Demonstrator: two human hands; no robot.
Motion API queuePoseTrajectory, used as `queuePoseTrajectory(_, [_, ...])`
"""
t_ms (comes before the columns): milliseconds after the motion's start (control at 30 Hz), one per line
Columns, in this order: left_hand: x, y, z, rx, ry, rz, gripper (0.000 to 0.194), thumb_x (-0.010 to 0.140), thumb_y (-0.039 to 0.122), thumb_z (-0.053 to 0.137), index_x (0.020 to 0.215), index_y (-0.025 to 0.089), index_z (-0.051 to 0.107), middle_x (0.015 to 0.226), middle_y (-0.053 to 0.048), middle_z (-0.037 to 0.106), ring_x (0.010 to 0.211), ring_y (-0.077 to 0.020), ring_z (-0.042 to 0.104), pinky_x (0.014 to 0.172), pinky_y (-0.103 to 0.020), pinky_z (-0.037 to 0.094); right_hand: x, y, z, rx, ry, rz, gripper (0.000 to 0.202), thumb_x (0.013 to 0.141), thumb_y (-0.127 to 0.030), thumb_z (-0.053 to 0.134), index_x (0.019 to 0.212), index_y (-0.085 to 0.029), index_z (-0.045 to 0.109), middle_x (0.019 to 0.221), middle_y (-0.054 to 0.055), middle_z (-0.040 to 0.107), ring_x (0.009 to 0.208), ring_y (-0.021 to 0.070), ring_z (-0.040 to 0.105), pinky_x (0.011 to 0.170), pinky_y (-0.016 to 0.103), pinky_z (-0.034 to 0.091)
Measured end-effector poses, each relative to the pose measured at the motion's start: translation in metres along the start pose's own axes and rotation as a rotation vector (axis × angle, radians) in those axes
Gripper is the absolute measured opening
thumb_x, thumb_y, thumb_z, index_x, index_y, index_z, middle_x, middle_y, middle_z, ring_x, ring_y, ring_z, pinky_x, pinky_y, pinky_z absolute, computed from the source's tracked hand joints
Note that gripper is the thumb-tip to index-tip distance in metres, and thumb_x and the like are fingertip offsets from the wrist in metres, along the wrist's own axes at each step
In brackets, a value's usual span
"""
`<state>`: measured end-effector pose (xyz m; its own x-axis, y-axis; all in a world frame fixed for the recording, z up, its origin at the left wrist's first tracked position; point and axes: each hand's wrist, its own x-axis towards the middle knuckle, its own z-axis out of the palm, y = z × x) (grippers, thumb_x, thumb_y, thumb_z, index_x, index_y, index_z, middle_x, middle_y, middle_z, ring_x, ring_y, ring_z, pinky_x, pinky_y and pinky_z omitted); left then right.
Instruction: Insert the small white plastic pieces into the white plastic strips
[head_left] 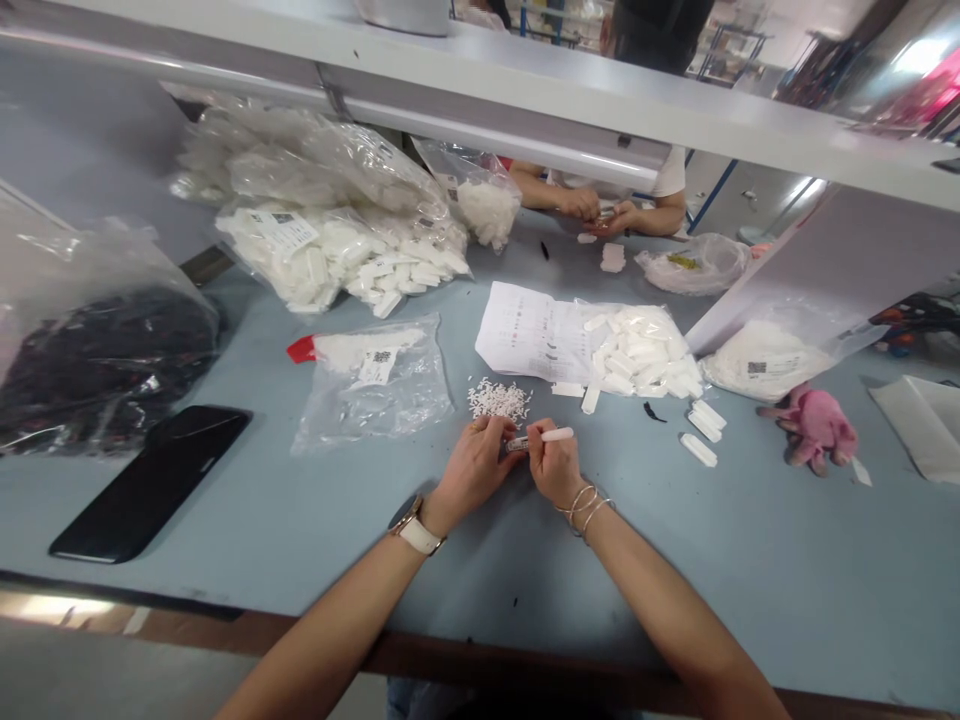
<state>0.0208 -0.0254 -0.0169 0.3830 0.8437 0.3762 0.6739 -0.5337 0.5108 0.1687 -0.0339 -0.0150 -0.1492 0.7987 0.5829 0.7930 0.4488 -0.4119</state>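
In the middle of the table my left hand [476,462] is closed, its fingers pinching a small, narrow plastic piece [516,444] with a pale rim. My right hand [553,465] is wrapped round a white pen-like stick [557,434], whose rounded end sticks out to the right. The right fingertips meet the plastic piece, and the stick's other end is hidden there. Just beyond my left fingers lies a heap of tiny white pellet-like parts [498,399]. Farther right, a pile of white elongated plastic pieces [641,350] spills from a clear bag beside a printed sheet [529,330].
A clear labelled bag [375,390] lies flat at left, near a black tray-like object [150,485]. Bulging bags of white parts [337,255] stand behind. Loose white pieces [699,449] and a pink glove [819,425] lie right. Across the table, another person's hands [600,210] work under the shelf [525,75].
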Motion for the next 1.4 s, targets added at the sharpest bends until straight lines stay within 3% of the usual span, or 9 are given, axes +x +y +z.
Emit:
queuePoseTrajectory(233, [0.0003, -0.0008, 0.0009, 0.004, 0.001, 0.003, 0.022, 0.079, 0.016, 0.06, 0.093, 0.021, 0.044, 0.083, -0.003, 0.063, 0.083, -0.0215, 0.059, 0.074, -0.035, 0.05, -0.0023, -0.0027, -0.0024, 0.091, -0.032, -0.123, 0.035, 0.097, -0.031, 0.03, 0.076, -0.018, 0.055, 0.061, 0.003, 0.06, 0.059, 0.0137, 0.058, 0.058, 0.023, 0.039])
queuePoseTrajectory(500, [0.0005, 0.0007, -0.0015, -0.018, -0.008, -0.005, 0.03, 0.076, 0.017, 0.066, 0.095, 0.021, 0.043, 0.085, -0.004, 0.064, 0.085, -0.0226, 0.06, 0.073, -0.036, 0.051, -0.0065, 0.0014, -0.0023, 0.131, 0.117, 0.017, 0.037, 0.097, -0.03, 0.026, 0.074, -0.019, 0.053, 0.058, 0.003, 0.058, 0.052, 0.0138, 0.055, 0.053, 0.024, 0.039])
queuePoseTrajectory(1200, [0.0007, 0.0011, -0.0016, 0.003, -0.007, -0.011, 0.031, 0.074, 0.015, 0.066, 0.093, 0.021, 0.043, 0.084, -0.003, 0.064, 0.085, -0.0228, 0.06, 0.072, -0.036, 0.051, -0.0016, 0.0, -0.0007, 0.078, 0.007, 0.035, 0.042, 0.098, -0.032, 0.023, 0.075, -0.018, 0.056, 0.058, 0.003, 0.058, 0.049, 0.0137, 0.051, 0.05, 0.024, 0.037])
queuePoseTrajectory(1400, [0.0007, 0.0017, -0.0016, -0.007, 0.005, 0.01, 0.032, 0.074, 0.016, 0.067, 0.094, 0.021, 0.043, 0.085, -0.003, 0.064, 0.085, -0.0229, 0.06, 0.073, -0.036, 0.051, -0.0022, 0.0004, 0.0023, 0.063, 0.049, 0.092, 0.042, 0.098, -0.033, 0.023, 0.076, -0.017, 0.054, 0.053, 0.002, 0.056, 0.046, 0.0137, 0.051, 0.048, 0.024, 0.034])
